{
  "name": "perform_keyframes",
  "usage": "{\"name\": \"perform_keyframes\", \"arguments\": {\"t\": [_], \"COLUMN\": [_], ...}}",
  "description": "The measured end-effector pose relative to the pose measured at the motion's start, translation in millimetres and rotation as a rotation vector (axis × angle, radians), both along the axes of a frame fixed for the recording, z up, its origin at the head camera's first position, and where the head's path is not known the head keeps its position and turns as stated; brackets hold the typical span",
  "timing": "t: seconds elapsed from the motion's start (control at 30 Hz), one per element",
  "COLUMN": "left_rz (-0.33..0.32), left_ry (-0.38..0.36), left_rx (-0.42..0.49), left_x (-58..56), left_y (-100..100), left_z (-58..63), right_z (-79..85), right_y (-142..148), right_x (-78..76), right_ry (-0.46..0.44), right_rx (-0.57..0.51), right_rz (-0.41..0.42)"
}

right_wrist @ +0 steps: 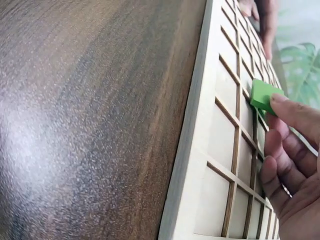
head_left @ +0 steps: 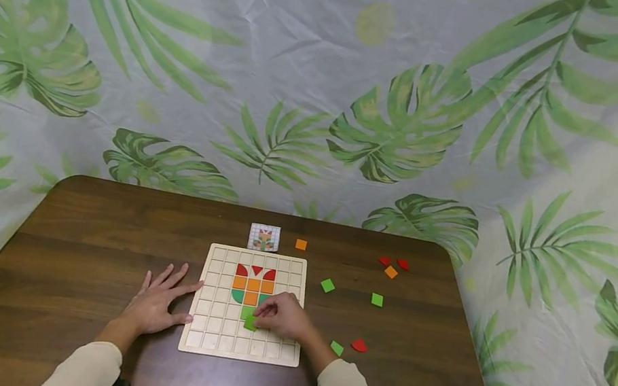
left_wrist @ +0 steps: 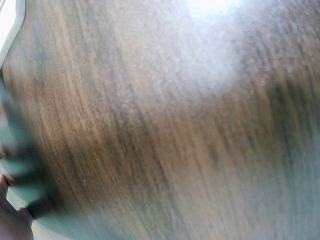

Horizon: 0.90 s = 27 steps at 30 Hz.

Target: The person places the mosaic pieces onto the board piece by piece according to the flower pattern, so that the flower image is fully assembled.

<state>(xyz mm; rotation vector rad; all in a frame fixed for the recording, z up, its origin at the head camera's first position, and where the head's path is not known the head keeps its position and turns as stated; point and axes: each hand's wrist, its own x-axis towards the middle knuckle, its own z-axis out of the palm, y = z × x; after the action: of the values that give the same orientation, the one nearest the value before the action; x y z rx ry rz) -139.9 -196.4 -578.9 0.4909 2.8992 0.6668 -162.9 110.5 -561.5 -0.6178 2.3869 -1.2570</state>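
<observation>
A pale wooden grid board (head_left: 205,340) lies on the table, with red, orange and green tiles set in its middle columns as a flower-like shape. My right hand (head_left: 282,316) pinches a light green square tile (right_wrist: 261,94) between thumb and fingers, low over the board. In the head view that tile overlaps the cell just below another light green tile (head_left: 246,312). At the board's left edge my left hand (head_left: 154,307) lies with fingers spread, thumb and index finger at the rim. The left wrist view catches only part of this hand (left_wrist: 15,220) at its lower left.
A small pattern card (head_left: 264,238) lies behind the board, near an orange square (head_left: 301,245). Loose green squares (head_left: 377,299), a red piece (head_left: 359,345), two more red pieces (head_left: 402,264) and another orange square (head_left: 391,272) lie to the right. A leaf-print cloth (head_left: 304,82) hangs behind the table.
</observation>
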Motion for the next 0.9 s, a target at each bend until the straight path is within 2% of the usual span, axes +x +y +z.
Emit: {"name": "perform_keyframes", "arguments": {"t": [0.3,0.57,0.9], "left_rz": [-0.001,-0.009,-0.006], "left_ry": [0.003,0.02,0.013], "left_rx": [0.004,0.016,0.012], "left_x": [-0.1,2.3,2.2], "left_y": [-0.3,1.0,0.9], "left_z": [-0.8,3.5,2.3], "right_z": [0.1,-2.6,-7.5], "right_y": [-3.6,-7.1,-8.5], "right_x": [4.4,7.8,10.1], "right_ry": [0.03,0.109,0.165], "right_rx": [0.022,0.004,0.034], "right_rz": [0.018,0.06,0.061]}}
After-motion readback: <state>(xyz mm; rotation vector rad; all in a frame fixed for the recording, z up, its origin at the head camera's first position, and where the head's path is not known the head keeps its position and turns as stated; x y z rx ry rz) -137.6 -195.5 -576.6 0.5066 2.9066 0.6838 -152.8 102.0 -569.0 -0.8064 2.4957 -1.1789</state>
